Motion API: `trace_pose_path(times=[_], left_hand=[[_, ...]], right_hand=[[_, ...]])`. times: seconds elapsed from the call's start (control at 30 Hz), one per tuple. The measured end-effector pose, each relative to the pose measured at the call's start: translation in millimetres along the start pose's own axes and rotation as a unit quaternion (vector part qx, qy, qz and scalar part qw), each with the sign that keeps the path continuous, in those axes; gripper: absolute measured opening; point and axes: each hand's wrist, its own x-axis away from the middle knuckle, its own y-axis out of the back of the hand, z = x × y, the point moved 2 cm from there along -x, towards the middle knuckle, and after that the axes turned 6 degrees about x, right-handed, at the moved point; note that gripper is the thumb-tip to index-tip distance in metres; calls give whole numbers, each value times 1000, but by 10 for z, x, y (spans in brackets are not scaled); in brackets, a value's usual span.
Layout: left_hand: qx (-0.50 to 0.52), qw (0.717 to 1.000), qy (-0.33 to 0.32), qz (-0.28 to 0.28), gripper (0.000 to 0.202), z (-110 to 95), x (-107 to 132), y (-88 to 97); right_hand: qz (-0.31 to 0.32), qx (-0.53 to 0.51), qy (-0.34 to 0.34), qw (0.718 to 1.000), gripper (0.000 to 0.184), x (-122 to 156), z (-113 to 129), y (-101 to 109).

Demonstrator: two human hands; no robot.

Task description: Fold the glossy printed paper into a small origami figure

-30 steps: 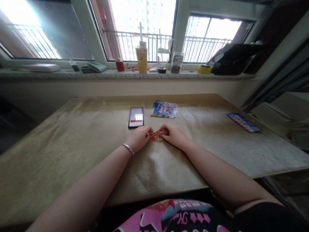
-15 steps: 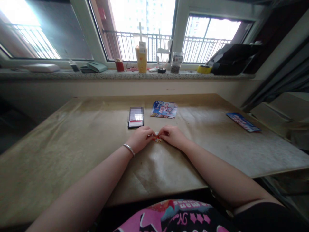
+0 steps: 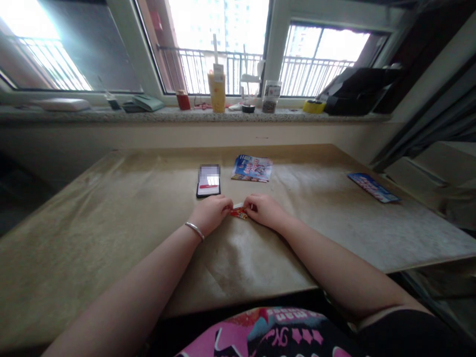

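Observation:
A small folded piece of printed paper [image 3: 239, 212], red and yellow with a white part, lies low over the table between my hands. My left hand [image 3: 211, 213] pinches its left end, with the fingertips pressed together. At the right end, my right hand [image 3: 265, 209] grips it between curled fingers and thumb. My fingers cover both ends of the paper. Just beyond my left hand lies a phone [image 3: 208, 181] with its screen lit. A stack of blue printed leaflets [image 3: 252, 168] rests past my right hand.
Another blue leaflet or packet [image 3: 374, 188] lies at the table's right side. The brown-covered table [image 3: 111, 223] reaches to the wall below the window. Drink cups [image 3: 217, 91], a red jar [image 3: 183, 100], a roll of yellow tape [image 3: 314, 106] and a black box [image 3: 353, 94] stand on the sill.
My left hand has shifted slightly left, away from the right hand. More of the folded paper's red printed face shows between them. The right hand has hardly moved.

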Motion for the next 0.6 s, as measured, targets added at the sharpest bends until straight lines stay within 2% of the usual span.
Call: trace_pose_path(times=[0.13, 0.3, 0.6], left_hand=[[-1, 1000, -17, -22, 14, -33, -24, -28], [-9, 999, -31, -28, 16, -52, -64, -55], [-140, 990, 29, 6, 23, -79, 9, 89]], right_hand=[[-6, 17, 17, 1000, 8, 7, 8, 1], [-17, 38, 8, 999, 13, 6, 7, 12], [4, 18, -13, 1000, 8, -5, -69, -15]])
